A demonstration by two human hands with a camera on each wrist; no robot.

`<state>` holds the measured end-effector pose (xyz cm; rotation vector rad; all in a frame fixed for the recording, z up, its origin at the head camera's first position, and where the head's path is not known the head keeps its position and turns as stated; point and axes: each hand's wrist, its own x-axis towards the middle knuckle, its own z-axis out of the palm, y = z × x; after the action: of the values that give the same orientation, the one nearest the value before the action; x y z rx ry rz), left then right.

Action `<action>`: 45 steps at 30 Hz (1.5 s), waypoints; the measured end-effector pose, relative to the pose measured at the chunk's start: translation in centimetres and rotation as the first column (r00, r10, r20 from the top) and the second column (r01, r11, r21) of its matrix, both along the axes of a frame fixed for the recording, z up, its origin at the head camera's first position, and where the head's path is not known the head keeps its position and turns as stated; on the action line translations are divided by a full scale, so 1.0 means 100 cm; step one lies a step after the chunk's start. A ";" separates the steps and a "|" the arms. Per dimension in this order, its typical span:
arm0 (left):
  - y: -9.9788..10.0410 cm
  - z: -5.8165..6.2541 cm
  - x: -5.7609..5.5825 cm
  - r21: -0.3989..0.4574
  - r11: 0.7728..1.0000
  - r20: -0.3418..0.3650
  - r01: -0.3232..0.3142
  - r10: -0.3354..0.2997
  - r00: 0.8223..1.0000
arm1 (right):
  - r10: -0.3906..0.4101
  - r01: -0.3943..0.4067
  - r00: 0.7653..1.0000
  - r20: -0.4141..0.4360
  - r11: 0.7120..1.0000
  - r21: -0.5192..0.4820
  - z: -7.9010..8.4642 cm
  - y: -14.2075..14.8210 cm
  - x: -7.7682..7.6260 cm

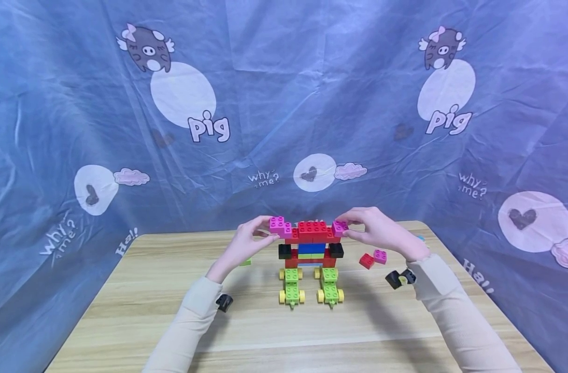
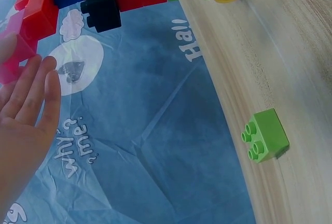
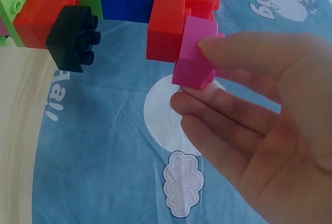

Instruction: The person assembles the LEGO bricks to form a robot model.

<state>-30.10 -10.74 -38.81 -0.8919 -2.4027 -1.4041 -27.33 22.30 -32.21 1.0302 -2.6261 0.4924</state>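
A figure of building bricks stands upright on the table, with a red top brick (image 1: 313,228), a blue middle (image 1: 312,247) and black bricks (image 1: 284,252) jutting out at both sides. Its base is green brick cars (image 1: 291,290) with yellow wheels. My left hand (image 1: 244,242) pinches pink bricks (image 1: 277,226) at the figure's upper left corner, against a red brick (image 2: 40,14). At the upper right corner my right hand (image 1: 379,228) holds another pink brick (image 3: 194,53) between thumb and fingers. That brick touches the red one (image 3: 167,22) beside it.
On the wooden table (image 1: 139,305), a loose red brick (image 1: 366,260) and a pink brick (image 1: 380,256) lie right of the figure. A green brick (image 2: 265,136) lies to its left. Patterned blue cloth (image 1: 274,103) hangs behind the table and at both sides.
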 end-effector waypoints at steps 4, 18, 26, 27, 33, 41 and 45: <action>0.000 0.000 0.000 0.003 1.000 -0.003 0.005 -0.005 1.000 | 0.000 0.000 1.000 -0.010 1.000 0.000 0.000 0.000 0.001; -0.001 0.000 0.000 -0.005 1.000 0.011 -0.007 0.007 1.000 | 0.006 -0.005 0.998 -0.068 1.000 0.013 -0.002 -0.003 0.002; -0.001 -0.001 0.000 -0.003 1.000 -0.007 0.002 -0.002 1.000 | 0.014 -0.012 0.997 -0.073 1.000 0.015 -0.003 -0.003 0.002; -0.001 -0.001 0.000 -0.001 1.000 -0.005 0.001 -0.001 1.000 | 0.014 -0.013 0.998 -0.069 1.000 0.014 -0.003 -0.003 0.002; -0.001 -0.001 0.001 0.005 1.000 -0.008 0.003 -0.003 1.000 | 0.016 -0.016 0.997 -0.076 1.000 0.005 -0.003 -0.002 0.002; 0.000 0.000 0.001 0.001 1.000 -0.008 -0.003 0.003 1.000 | -0.002 0.002 1.000 -0.018 1.000 -0.003 -0.007 0.002 0.003; 0.000 0.000 0.001 0.003 1.000 -0.012 0.002 -0.002 1.000 | 0.027 -0.028 0.999 -0.029 0.998 -0.049 -0.010 0.006 0.003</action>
<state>-30.01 -10.76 -38.83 -0.8994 -2.3914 -1.3983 -27.02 22.94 -33.19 1.0517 -2.5652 0.5416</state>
